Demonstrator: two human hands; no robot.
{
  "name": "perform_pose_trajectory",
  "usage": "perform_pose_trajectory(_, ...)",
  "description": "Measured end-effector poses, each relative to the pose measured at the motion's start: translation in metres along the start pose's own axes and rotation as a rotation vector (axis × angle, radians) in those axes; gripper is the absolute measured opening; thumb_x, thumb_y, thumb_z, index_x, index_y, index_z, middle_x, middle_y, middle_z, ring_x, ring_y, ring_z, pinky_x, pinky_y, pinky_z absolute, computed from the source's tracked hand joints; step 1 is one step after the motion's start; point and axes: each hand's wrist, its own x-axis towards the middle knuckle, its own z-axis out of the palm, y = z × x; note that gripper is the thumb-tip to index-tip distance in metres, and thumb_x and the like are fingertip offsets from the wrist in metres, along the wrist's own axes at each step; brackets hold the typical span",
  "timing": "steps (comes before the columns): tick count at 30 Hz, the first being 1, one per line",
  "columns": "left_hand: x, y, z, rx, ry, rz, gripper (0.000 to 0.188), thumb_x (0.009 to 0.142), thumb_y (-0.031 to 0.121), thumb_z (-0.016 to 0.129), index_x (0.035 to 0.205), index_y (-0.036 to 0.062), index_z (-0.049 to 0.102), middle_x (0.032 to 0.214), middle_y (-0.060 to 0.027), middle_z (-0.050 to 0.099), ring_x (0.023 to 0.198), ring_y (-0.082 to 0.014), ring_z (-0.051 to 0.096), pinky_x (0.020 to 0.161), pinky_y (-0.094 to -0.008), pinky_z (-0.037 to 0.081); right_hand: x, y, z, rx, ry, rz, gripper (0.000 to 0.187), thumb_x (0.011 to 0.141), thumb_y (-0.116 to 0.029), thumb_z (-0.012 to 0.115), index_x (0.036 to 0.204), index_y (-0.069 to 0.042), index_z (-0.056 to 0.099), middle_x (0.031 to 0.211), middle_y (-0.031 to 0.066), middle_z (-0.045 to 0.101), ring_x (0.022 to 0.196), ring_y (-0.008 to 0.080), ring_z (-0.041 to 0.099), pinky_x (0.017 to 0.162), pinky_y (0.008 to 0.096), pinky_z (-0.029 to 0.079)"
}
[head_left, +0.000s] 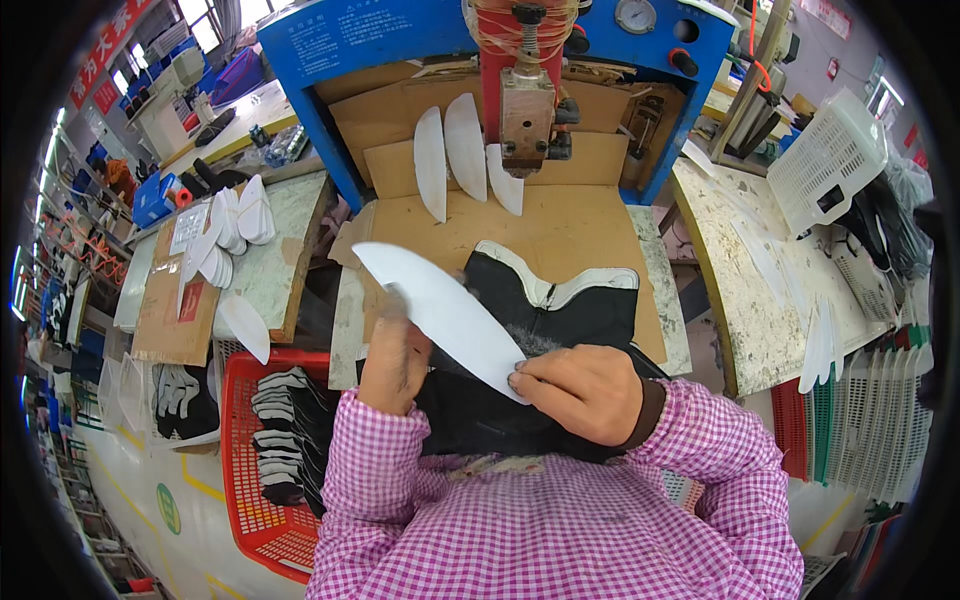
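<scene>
A white half-moon sheet (440, 315) slants across the middle in front of me. Its lower right tip is pinched between the thumb and fingers of my right hand (585, 392). Beside the sheet's left edge is my left hand (393, 360), with its fingers smeared by motion, so I cannot make out whether they touch it. Beyond and partly behind the sheet lies a black fabric piece (585, 325) with a white curved border, spread on the cardboard-covered work surface (420, 225). More black fabric drapes toward my lap.
A blue machine frame (390, 45) with a metal press head (527, 115) stands ahead. Similar white sheets (465, 148) lean against cardboard there. Stacked white pieces (255, 215) lie left. A red basket (235, 440) holds black-and-white fabric pieces. On the right table (750, 340) rests a white crate (835, 150).
</scene>
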Motion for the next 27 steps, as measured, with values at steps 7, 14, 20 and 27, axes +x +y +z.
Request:
perform_pose_trajectory(7,-0.003,-0.013,-0.001,-0.433,-0.082,-0.120,0.070,0.091,0.056,0.049,0.136,0.0033,0.036,0.126,-0.0253,0.053,0.113,-0.0437,0.054,0.097,-0.0562,0.044,-0.012,-0.006,0.000,0.030,0.029,0.057,0.020,0.073,-0.003,0.066,0.092,0.003,0.065,0.088,0.0130,0.067,0.067,0.0214,0.066,0.055,0.0278,0.055)
perform_pose_trajectory(14,-0.014,-0.011,0.008,-0.561,-0.149,-0.179,0.073,0.088,0.056,0.053,0.135,0.0017,0.038,0.125,-0.0280,0.053,0.116,-0.0475,0.051,0.101,-0.0572,0.041,-0.012,-0.014,-0.008,0.029,-0.030,0.050,0.020,0.072,-0.005,0.068,0.091,0.001,0.065,0.087,0.0147,0.067,0.066,0.0218,0.066,0.053,0.0276,0.053)
perform_pose_trajectory(20,-0.016,-0.007,-0.001,-0.321,-0.105,-0.122,0.092,0.079,0.063,0.059,0.141,0.0029,0.029,0.129,-0.0289,0.047,0.119,-0.0432,0.047,0.101,-0.0607,0.038,-0.015,-0.018,-0.009,0.044,0.031,0.112,0.019,0.069,-0.004,0.069,0.088,-0.003,0.065,0.089,0.0114,0.066,0.065,0.0201,0.063,0.050,0.0278,0.050)
perform_pose_trajectory(27,-0.016,0.017,-0.006,0.173,-0.197,-0.117,0.057,0.080,0.015,0.066,0.129,-0.0033,0.045,0.123,-0.0183,0.058,0.112,-0.0275,0.058,0.100,-0.0388,0.045,-0.002,0.001,-0.048,0.082,-0.141,0.367,0.018,0.063,-0.003,0.071,0.076,-0.009,0.059,0.106,0.0093,0.060,0.080,0.0241,0.055,0.066,0.0335,0.049)
